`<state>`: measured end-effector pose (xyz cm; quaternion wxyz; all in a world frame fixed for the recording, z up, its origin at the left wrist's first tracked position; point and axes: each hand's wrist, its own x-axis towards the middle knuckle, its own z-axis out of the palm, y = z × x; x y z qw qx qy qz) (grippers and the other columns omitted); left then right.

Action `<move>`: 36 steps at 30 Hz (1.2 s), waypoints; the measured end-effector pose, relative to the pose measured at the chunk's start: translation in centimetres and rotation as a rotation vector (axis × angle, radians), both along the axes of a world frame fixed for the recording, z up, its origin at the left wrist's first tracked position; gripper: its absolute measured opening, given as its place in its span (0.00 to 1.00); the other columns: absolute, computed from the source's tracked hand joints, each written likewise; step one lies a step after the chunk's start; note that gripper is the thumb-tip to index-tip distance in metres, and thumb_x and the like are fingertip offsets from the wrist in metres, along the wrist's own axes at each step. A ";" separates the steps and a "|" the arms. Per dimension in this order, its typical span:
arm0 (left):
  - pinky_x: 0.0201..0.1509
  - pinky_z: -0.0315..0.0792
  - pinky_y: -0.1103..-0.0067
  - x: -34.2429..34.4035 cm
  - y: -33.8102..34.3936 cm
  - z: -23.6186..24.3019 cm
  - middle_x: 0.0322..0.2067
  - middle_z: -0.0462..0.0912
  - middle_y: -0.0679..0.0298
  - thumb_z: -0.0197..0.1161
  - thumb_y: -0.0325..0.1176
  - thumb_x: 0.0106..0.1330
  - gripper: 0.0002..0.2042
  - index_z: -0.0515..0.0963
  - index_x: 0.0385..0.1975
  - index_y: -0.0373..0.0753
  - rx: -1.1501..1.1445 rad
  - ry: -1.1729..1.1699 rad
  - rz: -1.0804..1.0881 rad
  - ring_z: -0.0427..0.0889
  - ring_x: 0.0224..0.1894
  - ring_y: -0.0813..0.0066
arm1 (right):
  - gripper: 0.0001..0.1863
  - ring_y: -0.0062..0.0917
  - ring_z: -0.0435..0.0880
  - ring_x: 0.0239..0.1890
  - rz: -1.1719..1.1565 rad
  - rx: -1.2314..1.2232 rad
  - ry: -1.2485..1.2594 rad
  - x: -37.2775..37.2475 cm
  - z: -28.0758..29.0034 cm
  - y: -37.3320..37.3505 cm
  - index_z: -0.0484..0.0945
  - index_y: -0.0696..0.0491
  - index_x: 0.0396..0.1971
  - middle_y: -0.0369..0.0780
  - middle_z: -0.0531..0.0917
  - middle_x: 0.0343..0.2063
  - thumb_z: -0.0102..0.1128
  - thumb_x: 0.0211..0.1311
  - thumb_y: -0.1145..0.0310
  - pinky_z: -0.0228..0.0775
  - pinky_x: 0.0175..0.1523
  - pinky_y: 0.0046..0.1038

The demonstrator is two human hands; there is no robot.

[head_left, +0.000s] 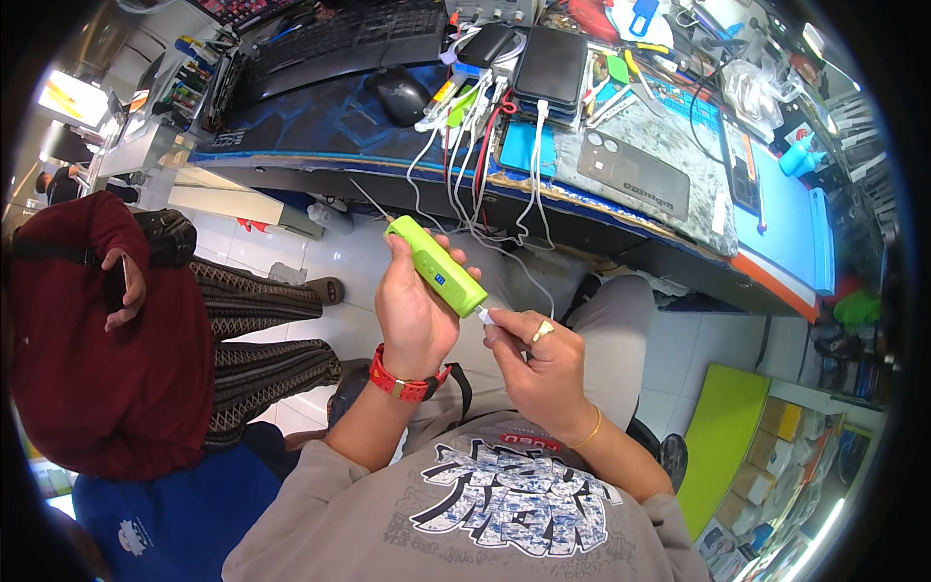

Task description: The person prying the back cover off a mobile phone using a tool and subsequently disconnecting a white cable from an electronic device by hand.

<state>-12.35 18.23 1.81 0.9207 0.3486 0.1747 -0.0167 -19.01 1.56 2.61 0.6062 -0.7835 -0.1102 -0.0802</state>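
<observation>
My left hand (415,315) is closed round a lime-green handheld electric tool (434,267). A long thin metal tip (369,201) sticks out of its far end toward the upper left, and a small blue display glows on its side. At the tool's near end, my right hand (545,369) pinches a white cable plug (485,314) between thumb and forefinger. The plug meets the end of the tool; how deep it sits I cannot tell. Both hands are above my lap, in front of the workbench.
Several white cables (529,228) hang from the bench edge (388,173). On the bench lie a black phone (551,66) with a cable plugged in, a grey phone back cover (635,173), a mouse (400,95) and a keyboard (349,48). Someone in a maroon top (116,330) stands at left holding a phone.
</observation>
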 end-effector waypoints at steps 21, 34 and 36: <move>0.40 0.83 0.71 8.2 2.7 12.4 0.48 0.82 0.52 0.64 0.44 0.83 0.25 0.65 0.65 0.30 1.405 -0.491 -0.237 0.86 0.39 0.66 | 0.25 0.39 0.93 0.54 0.088 -0.005 0.037 -0.6 0.6 -1.2 0.79 0.61 0.60 0.51 0.89 0.54 0.77 0.70 0.66 0.88 0.55 0.37; 0.60 0.80 0.51 28.6 -6.4 12.0 0.51 0.90 0.44 0.67 0.47 0.76 0.22 0.81 0.58 0.36 2.439 -0.620 -0.590 0.88 0.55 0.39 | 0.23 0.33 0.92 0.52 -0.071 -0.015 0.174 -2.0 -0.7 -5.2 0.81 0.61 0.60 0.47 0.85 0.57 0.76 0.70 0.71 0.88 0.53 0.32; 0.60 0.80 0.52 30.2 -7.1 11.3 0.53 0.89 0.46 0.68 0.45 0.76 0.20 0.81 0.58 0.37 2.466 -0.816 -0.639 0.87 0.57 0.40 | 0.22 0.33 0.92 0.52 -0.107 0.002 0.221 -2.3 -1.3 -6.3 0.81 0.61 0.60 0.47 0.85 0.57 0.76 0.71 0.72 0.88 0.53 0.32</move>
